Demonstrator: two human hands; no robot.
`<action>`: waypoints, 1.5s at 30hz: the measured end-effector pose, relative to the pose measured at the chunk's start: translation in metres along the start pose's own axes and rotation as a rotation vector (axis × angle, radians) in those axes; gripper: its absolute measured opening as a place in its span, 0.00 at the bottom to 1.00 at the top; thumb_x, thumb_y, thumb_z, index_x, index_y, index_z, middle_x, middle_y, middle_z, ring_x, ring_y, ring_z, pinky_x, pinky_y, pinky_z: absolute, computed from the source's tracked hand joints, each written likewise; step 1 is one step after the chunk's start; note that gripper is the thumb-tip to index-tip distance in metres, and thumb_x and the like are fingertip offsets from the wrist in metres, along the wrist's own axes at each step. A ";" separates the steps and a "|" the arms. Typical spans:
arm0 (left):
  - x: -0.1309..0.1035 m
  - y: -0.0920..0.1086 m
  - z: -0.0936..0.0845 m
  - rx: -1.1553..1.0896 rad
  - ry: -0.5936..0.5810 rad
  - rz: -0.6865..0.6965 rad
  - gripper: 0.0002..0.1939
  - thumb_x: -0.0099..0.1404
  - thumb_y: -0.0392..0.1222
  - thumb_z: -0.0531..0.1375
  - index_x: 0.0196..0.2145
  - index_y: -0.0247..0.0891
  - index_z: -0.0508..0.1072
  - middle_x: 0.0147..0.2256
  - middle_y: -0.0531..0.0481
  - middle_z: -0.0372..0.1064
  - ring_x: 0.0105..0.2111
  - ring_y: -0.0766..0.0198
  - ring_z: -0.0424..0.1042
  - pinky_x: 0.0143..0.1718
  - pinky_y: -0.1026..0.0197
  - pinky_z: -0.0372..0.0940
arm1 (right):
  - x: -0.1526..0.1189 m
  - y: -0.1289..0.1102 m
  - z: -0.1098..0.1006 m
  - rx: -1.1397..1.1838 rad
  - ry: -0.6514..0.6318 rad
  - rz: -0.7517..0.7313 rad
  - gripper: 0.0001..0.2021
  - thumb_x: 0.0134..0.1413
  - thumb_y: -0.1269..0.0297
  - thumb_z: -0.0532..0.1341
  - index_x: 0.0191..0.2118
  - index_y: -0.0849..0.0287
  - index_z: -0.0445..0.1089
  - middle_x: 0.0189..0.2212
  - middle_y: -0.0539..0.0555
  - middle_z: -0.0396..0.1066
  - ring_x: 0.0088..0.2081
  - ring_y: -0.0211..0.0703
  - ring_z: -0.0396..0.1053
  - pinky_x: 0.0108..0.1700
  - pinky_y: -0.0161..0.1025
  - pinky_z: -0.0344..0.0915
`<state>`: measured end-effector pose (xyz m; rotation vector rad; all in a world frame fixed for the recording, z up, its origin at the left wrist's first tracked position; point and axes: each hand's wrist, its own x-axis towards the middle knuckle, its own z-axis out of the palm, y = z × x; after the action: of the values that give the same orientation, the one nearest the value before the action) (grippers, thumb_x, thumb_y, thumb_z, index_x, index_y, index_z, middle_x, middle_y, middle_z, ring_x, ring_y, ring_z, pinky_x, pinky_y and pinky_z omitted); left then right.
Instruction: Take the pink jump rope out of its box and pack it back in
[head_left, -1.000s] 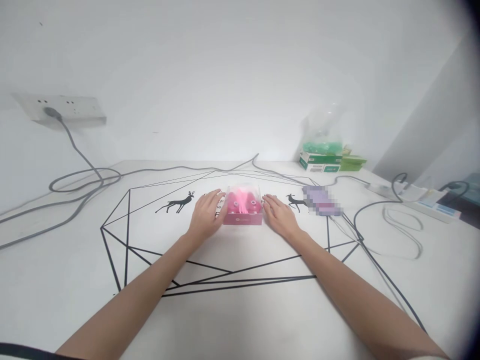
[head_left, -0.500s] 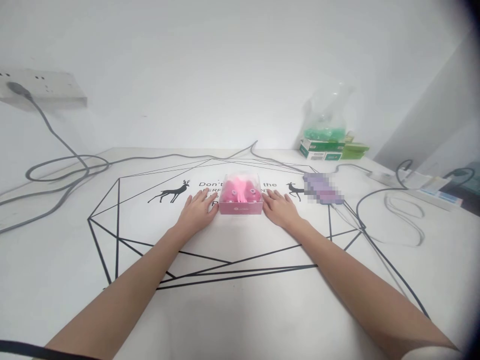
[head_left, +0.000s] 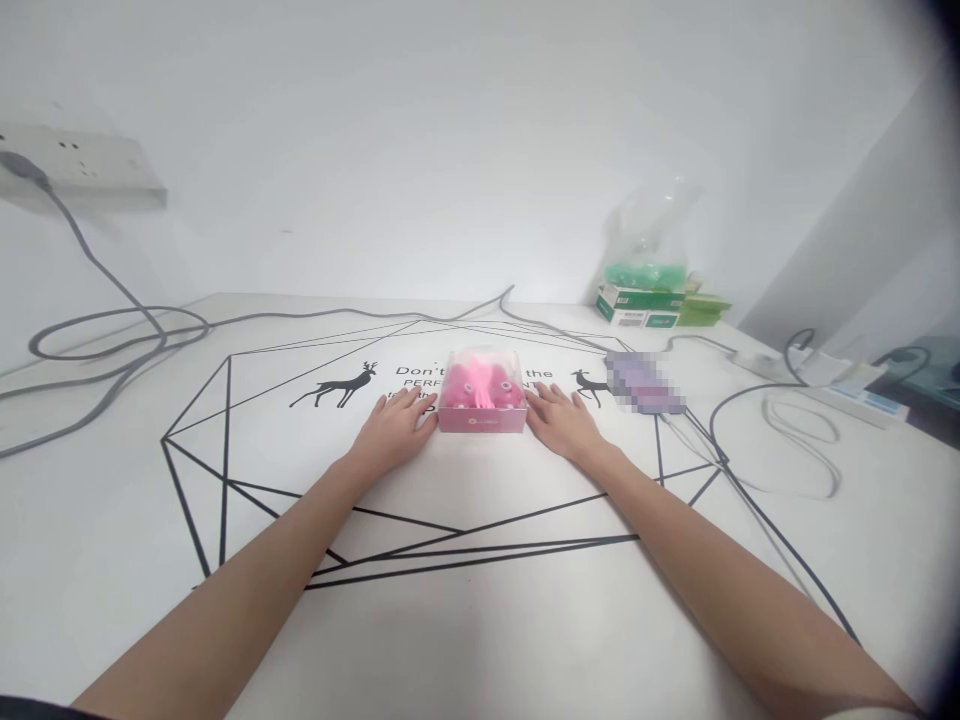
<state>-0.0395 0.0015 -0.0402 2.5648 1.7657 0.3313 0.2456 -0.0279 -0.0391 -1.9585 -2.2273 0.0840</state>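
Note:
A small box (head_left: 482, 418) with a pink base and a clear cover stands on the white table, between my two hands. Bright pink items with eye-like round spots show through its cover; their exact kind is unclear. My left hand (head_left: 394, 428) lies flat on the tabletop, fingers stretched forward, just left of the box. On the other side, my right hand (head_left: 562, 420) rests palm down with its fingers extended. Both thumbs come close to the box's sides; whether they touch it I cannot tell. Neither hand holds anything.
A blurred-out purple object (head_left: 646, 383) lies right of my right hand. Green-and-white boxes (head_left: 641, 305) carry a clear plastic bag (head_left: 646, 245) by the wall. Grey cables (head_left: 337, 312) run along the back and right; a power strip (head_left: 847, 385) sits far right. A wall socket (head_left: 90, 165) is at left.
The view has shifted slightly. My hands and the box keep the same places on the table.

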 end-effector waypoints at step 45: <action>-0.007 -0.012 -0.024 0.068 0.286 0.508 0.28 0.70 0.30 0.43 0.63 0.50 0.60 0.62 0.54 0.59 0.65 0.56 0.52 0.66 0.41 0.42 | -0.023 -0.020 -0.010 0.122 0.427 -0.619 0.20 0.64 0.60 0.51 0.58 0.54 0.68 0.57 0.51 0.69 0.59 0.45 0.66 0.68 0.50 0.46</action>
<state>-0.0567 -0.0030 -0.0189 3.1208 1.1611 0.6825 0.2301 -0.0538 -0.0281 -1.0305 -2.3360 -0.2483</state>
